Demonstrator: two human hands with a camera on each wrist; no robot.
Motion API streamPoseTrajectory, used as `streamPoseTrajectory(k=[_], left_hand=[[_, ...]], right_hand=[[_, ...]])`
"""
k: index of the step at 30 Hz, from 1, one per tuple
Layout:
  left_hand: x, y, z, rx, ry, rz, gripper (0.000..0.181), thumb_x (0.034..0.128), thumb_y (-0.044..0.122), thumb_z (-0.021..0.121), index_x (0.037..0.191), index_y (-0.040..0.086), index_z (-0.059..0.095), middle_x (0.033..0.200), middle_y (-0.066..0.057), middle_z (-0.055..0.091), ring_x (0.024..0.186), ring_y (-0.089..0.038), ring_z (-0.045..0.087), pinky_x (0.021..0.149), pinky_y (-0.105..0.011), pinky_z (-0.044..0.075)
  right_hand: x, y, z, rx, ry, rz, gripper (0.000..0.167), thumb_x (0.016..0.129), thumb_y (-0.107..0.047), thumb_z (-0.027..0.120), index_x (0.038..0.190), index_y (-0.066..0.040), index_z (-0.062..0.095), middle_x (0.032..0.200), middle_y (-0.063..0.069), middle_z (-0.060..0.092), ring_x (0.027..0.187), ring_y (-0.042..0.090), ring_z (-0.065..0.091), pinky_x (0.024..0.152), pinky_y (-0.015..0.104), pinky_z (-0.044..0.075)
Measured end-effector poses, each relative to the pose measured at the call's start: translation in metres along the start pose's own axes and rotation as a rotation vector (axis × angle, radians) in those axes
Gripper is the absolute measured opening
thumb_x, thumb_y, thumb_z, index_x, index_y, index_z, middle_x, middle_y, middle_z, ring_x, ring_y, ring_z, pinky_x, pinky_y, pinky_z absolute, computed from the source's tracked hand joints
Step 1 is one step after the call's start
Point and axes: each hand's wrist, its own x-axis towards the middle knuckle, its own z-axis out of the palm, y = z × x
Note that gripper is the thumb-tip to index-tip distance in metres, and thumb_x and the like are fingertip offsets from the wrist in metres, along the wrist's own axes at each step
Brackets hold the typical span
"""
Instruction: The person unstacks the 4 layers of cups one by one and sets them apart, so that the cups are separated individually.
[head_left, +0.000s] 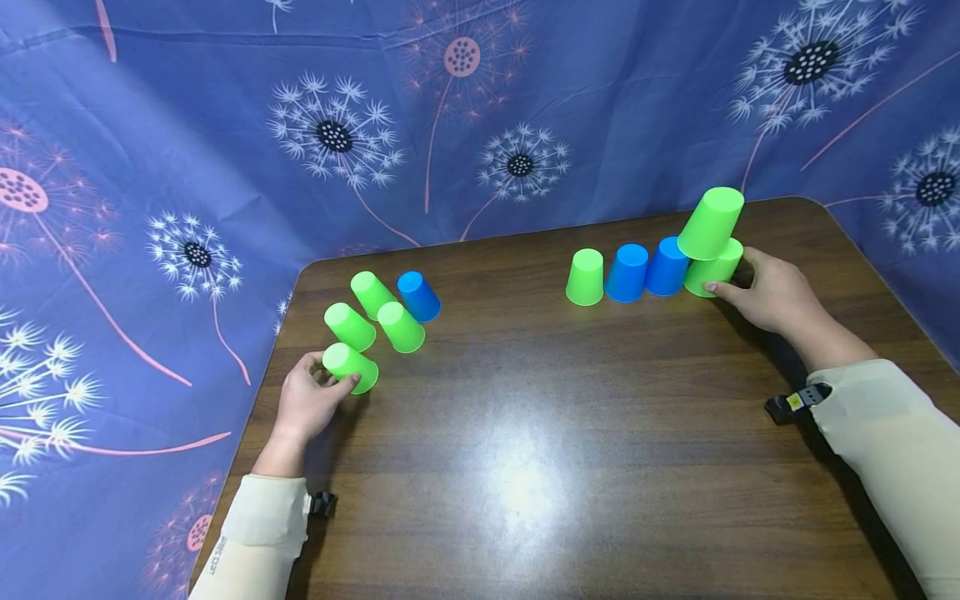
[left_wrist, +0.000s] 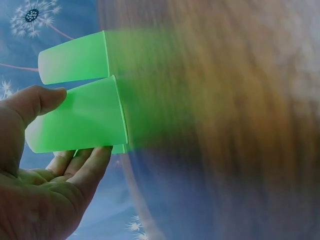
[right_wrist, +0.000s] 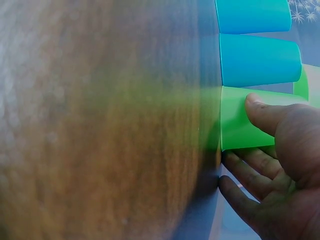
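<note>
My left hand (head_left: 309,400) grips the nearest green cup (head_left: 347,363) of the left group between thumb and fingers. In the left wrist view that green cup (left_wrist: 80,117) is upside down, its rim at or close to the tabletop. On the right, my right hand (head_left: 776,292) holds the end green cup (head_left: 716,268) of a row, thumb in front and fingers around the far side. The right wrist view shows this green cup (right_wrist: 240,122) next to a blue cup (right_wrist: 260,60). Above them an inverted green cup (head_left: 711,223) rests across the row's right end.
Beside the left hand stand green cups (head_left: 350,327) and a blue cup (head_left: 419,296), all inverted. The right row also has a green cup (head_left: 585,277) and two blue cups (head_left: 627,272). The wooden table (head_left: 465,400) meets a blue dandelion-print cloth (head_left: 420,167) behind.
</note>
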Motion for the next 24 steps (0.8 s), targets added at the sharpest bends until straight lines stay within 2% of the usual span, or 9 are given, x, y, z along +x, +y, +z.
streamPoseTrajectory(k=[6, 9, 13, 17, 20, 24], left_hand=[[0.002, 0.000, 0.000, 0.028, -0.028, 0.008, 0.063, 0.0932, 0.014, 0.081, 0.138, -0.012, 0.046, 0.142, -0.030, 0.055, 0.135, -0.043, 0.055, 0.111, -0.047, 0.049], [0.000, 0.002, -0.002, 0.022, -0.042, 0.005, 0.070, 0.0928, 0.017, 0.082, 0.144, -0.010, 0.043, 0.145, -0.029, 0.052, 0.137, -0.044, 0.054, 0.112, -0.048, 0.048], [-0.003, 0.010, -0.010, -0.008, -0.010, 0.017, 0.082, 0.0922, 0.024, 0.084, 0.152, -0.007, 0.037, 0.151, -0.028, 0.047, 0.140, -0.043, 0.050, 0.112, -0.050, 0.047], [-0.005, 0.027, -0.019, -0.012, 0.070, 0.090, 0.084, 0.0914, 0.025, 0.085, 0.153, -0.006, 0.038, 0.153, -0.025, 0.048, 0.142, -0.040, 0.048, 0.114, -0.052, 0.045], [-0.004, 0.046, -0.022, -0.011, 0.142, 0.177, 0.078, 0.0899, 0.021, 0.086, 0.150, -0.005, 0.043, 0.149, -0.021, 0.052, 0.140, -0.037, 0.051, 0.116, -0.051, 0.043], [-0.002, 0.077, -0.015, -0.031, 0.152, 0.295, 0.070, 0.0895, 0.014, 0.086, 0.147, -0.003, 0.049, 0.146, -0.016, 0.056, 0.138, -0.033, 0.053, 0.118, -0.046, 0.041]], right_hand=[[-0.002, 0.001, 0.000, 0.006, 0.008, -0.005, 0.073, 0.100, -0.050, 0.068, 0.139, 0.008, 0.048, 0.118, 0.037, 0.059, 0.105, 0.055, 0.056, 0.078, 0.068, 0.045], [-0.002, 0.001, -0.001, 0.004, 0.010, -0.007, 0.073, 0.100, -0.051, 0.068, 0.137, 0.008, 0.049, 0.117, 0.037, 0.059, 0.104, 0.055, 0.056, 0.077, 0.068, 0.045], [-0.002, 0.000, 0.000, 0.000, 0.010, -0.003, 0.071, 0.100, -0.050, 0.068, 0.136, 0.008, 0.049, 0.117, 0.037, 0.060, 0.102, 0.054, 0.057, 0.076, 0.066, 0.046], [-0.001, 0.000, 0.000, 0.002, 0.010, -0.003, 0.070, 0.100, -0.047, 0.069, 0.137, 0.009, 0.049, 0.119, 0.038, 0.059, 0.105, 0.055, 0.056, 0.078, 0.068, 0.046], [-0.001, 0.001, 0.001, 0.005, 0.004, -0.004, 0.071, 0.100, -0.048, 0.069, 0.139, 0.008, 0.048, 0.122, 0.038, 0.059, 0.109, 0.057, 0.056, 0.082, 0.070, 0.046], [0.000, 0.002, 0.001, 0.011, -0.003, 0.000, 0.073, 0.100, -0.051, 0.067, 0.142, 0.007, 0.048, 0.124, 0.038, 0.059, 0.110, 0.057, 0.056, 0.083, 0.071, 0.045]])
